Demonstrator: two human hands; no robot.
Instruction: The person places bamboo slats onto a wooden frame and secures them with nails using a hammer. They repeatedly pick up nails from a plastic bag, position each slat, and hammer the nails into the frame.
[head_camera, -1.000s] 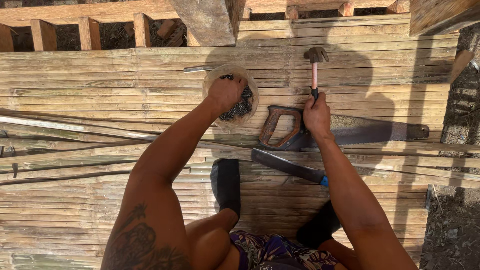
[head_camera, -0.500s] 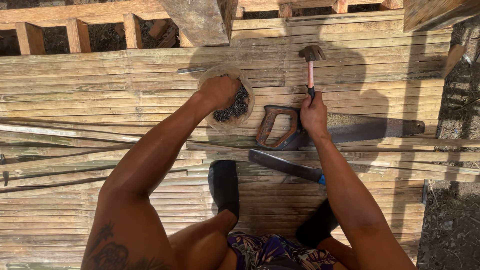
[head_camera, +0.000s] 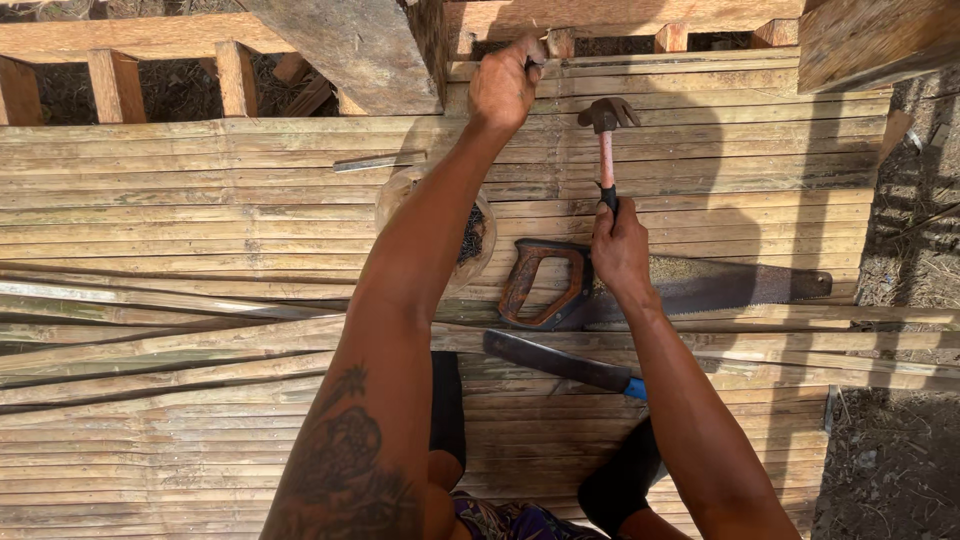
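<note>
Two bare hands work over a floor of split bamboo slats (head_camera: 200, 190). The right hand (head_camera: 618, 248) is wrapped tight around the lower grip of a hammer (head_camera: 605, 150), which stands just above the slats with its long axis running away from the person, head at the far end and claw turned to the right. The left hand (head_camera: 505, 85) reaches to the floor's far edge, fingertips pinched on something too small to make out, close beside a timber post (head_camera: 360, 50). Under the left forearm sits a round container of dark nails (head_camera: 470, 235); a handsaw (head_camera: 660, 290) lies flat just behind the right wrist, its blade pointing right, and a long knife (head_camera: 560, 362) with a blue-tipped handle rests nearer the knees. The risk, by the look of it: those pinching fingers lie near the hammer head's line, and a swing landing off centre could catch them or glance off the rounded slats.
</note>
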